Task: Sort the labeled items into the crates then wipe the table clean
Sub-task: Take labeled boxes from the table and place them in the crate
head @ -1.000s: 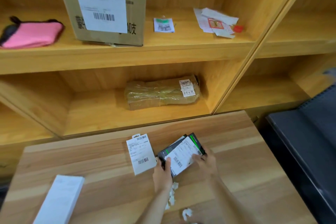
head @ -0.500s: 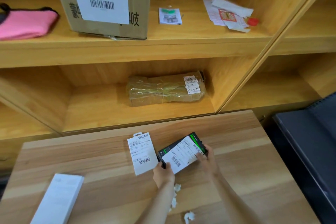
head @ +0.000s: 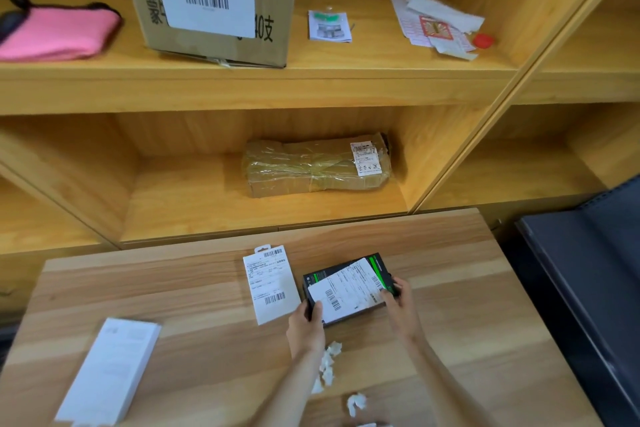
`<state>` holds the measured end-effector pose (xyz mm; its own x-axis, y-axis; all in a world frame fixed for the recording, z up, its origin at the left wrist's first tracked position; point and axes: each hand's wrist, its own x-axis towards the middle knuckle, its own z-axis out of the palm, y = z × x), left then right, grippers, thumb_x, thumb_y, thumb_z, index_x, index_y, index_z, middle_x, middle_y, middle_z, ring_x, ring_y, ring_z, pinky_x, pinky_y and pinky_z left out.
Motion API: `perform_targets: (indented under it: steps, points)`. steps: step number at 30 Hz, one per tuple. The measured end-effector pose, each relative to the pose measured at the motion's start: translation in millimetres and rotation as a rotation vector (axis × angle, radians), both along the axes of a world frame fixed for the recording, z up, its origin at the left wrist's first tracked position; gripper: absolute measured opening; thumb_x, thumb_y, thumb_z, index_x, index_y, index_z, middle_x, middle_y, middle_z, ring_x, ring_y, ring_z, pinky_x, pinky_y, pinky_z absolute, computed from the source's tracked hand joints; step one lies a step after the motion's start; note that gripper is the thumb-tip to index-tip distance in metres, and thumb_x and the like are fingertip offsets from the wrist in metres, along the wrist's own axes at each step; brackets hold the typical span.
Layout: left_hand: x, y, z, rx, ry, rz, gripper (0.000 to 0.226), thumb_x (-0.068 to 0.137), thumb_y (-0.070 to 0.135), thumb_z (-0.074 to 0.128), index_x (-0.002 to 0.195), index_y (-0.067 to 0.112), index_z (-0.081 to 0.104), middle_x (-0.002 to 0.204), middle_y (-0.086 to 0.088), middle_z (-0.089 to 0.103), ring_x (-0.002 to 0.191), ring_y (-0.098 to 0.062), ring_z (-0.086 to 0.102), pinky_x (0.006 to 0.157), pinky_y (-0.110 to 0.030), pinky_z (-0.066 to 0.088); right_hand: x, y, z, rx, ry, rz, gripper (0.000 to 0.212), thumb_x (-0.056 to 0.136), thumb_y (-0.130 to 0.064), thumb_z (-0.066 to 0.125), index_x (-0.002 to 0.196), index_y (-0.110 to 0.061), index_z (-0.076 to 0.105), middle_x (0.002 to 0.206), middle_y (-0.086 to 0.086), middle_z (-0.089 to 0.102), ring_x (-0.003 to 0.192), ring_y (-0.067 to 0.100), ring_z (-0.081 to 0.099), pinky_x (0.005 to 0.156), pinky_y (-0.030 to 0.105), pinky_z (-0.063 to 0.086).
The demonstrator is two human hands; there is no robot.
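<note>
The black labelled box (head: 349,288) has tilted flatter than a second ago, just right of the white carded pack (head: 272,282); left hand (head: 306,326) and right hand (head: 398,305) each grip one end; likely label-reading, crate not yet chosen.

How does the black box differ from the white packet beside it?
The black box is dark with green trim; the white packet is pale. The box looks thicker, the packet flat. The left hand and right hand grip the box; the packet lies free on the table. Both bear barcoded labels.
</note>
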<state>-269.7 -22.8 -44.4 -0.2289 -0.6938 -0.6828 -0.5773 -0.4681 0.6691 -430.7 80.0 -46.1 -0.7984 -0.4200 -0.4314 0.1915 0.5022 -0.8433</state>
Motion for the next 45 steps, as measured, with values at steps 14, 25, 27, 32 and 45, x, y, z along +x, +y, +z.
perform_targets:
  steps: [14, 25, 27, 32, 45]
  points:
    - [51.4, 29.7, 62.2, -0.191, 0.1, 0.091, 0.029, 0.099, 0.035, 0.051, 0.118, 0.019, 0.065, 0.102, 0.004, 0.07, 0.081, -0.013, 0.064, 0.077, -0.031, 0.052, 71.0, 36.4, 64.9, -0.138, 0.113, 0.017, 0.037, 0.095, -0.017, 0.063, 0.129, -0.021, 0.048, 0.107, -0.01, 0.065, 0.094, 0.006, 0.062, 0.072, 0.02, 0.045]
    - [156.9, 90.3, 100.9, -0.168, 0.205, 0.368, 0.023, 0.099, 0.036, 0.053, 0.114, 0.022, 0.063, 0.112, 0.007, 0.064, 0.104, -0.019, 0.057, 0.089, -0.031, 0.042, 149.1, 59.1, 94.8, -0.185, 0.176, 0.195, 0.04, 0.091, -0.021, 0.067, 0.127, -0.029, 0.051, 0.114, -0.015, 0.065, 0.106, 0.002, 0.062, 0.091, 0.031, 0.054]
    - [177.1, 93.1, 100.1, -0.177, 0.236, 0.403, 0.027, 0.097, 0.036, 0.055, 0.114, 0.019, 0.066, 0.111, 0.004, 0.069, 0.101, -0.02, 0.061, 0.089, -0.032, 0.045, 166.3, 58.4, 99.9, -0.202, 0.172, 0.227, 0.04, 0.091, -0.02, 0.067, 0.127, -0.026, 0.052, 0.114, -0.013, 0.065, 0.105, 0.004, 0.063, 0.089, 0.031, 0.055]
    - [235.2, 94.7, 114.5, -0.214, 0.235, 0.515, 0.015, 0.095, 0.034, 0.058, 0.106, 0.025, 0.064, 0.102, 0.004, 0.066, 0.098, -0.019, 0.06, 0.086, -0.031, 0.043, 219.9, 54.1, 110.9, -0.238, 0.149, 0.294, 0.037, 0.089, -0.02, 0.07, 0.123, -0.027, 0.056, 0.109, -0.009, 0.068, 0.102, 0.011, 0.066, 0.081, 0.035, 0.058]
    - [418.8, 53.8, 132.2, -0.288, 0.198, 0.729, 0.024, 0.091, 0.03, 0.064, 0.11, 0.016, 0.069, 0.103, -0.002, 0.07, 0.104, -0.027, 0.062, 0.084, -0.031, 0.043, 397.1, -26.2, 138.5, -0.245, 0.158, 0.533, 0.034, 0.09, -0.018, 0.069, 0.121, -0.027, 0.058, 0.108, -0.01, 0.066, 0.098, -0.001, 0.06, 0.072, 0.014, 0.044]
